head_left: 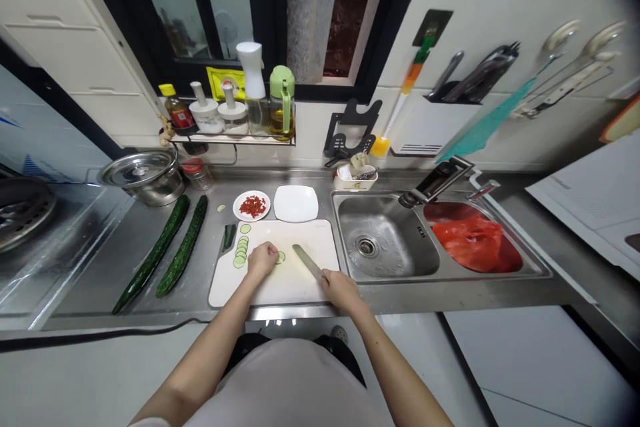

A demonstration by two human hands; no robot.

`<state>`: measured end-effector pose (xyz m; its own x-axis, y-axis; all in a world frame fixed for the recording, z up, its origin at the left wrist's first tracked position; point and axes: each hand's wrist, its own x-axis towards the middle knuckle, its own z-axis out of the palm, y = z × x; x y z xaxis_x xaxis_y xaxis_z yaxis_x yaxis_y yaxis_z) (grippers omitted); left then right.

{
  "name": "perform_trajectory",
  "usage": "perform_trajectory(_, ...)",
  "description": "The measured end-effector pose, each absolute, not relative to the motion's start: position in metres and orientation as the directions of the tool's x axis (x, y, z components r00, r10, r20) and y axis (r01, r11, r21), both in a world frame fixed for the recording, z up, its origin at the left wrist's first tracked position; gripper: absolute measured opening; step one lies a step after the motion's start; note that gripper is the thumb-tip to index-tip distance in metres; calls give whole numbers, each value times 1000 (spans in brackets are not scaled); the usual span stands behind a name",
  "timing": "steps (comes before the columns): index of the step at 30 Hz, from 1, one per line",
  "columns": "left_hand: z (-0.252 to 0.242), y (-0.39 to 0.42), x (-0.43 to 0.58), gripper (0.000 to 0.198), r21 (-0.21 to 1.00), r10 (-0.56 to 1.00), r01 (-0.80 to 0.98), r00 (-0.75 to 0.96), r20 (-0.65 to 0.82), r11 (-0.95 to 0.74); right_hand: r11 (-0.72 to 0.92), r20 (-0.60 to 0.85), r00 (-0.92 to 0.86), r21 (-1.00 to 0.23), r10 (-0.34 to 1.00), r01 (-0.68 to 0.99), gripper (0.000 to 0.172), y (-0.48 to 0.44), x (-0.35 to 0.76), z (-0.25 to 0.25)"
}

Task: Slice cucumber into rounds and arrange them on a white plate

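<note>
A white cutting board (300, 287) lies on the steel counter. My left hand (263, 260) is over its middle, fingers closed in a pinch at the edge of thin cucumber slices (281, 257); the fingertips partly hide them. My right hand (341, 290) grips the handle of a kitchen knife (307, 261), its blade pointing up and left above the board. Left of my left hand, several overlapping cucumber slices (241, 252) form a row, with a single slice (245, 229) above them. A short cucumber piece (229, 236) sits at the board's upper left corner.
Two whole cucumbers (153, 257) lie to the left, near a lidded steel pot (145, 177). Behind the board stand a plate of chopped red pieces (253, 205) and a white square plate (295, 203). A sink (390, 253) is on the right, holding a red bag (470, 243) in its second basin.
</note>
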<state>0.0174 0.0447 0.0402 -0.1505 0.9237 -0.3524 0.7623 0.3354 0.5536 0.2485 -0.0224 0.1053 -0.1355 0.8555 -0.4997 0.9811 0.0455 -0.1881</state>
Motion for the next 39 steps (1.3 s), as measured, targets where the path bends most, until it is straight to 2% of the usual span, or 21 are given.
perform_trajectory(5, 44, 43, 18, 10, 569, 937, 760, -147, -318, 313, 1, -500, -101, -197, 860, 980, 35, -21, 254, 100)
perform_trajectory(13, 50, 23, 2, 12, 557, 951, 779, -161, -266, 287, 54, -493, -130, -166, 860, 985, 34, -18, 252, 98)
perform_trajectory(24, 44, 6, -65, 14, 494, 907, 763, -314, -281, 417, 44, -512, -132, -181, 849, 982, 35, -12, 249, 95)
perform_trajectory(39, 53, 4, -72, 20, 285, 874, 836, -392, -286, 468, 33, -510, -128, -191, 851, 981, 33, -9, 249, 92)
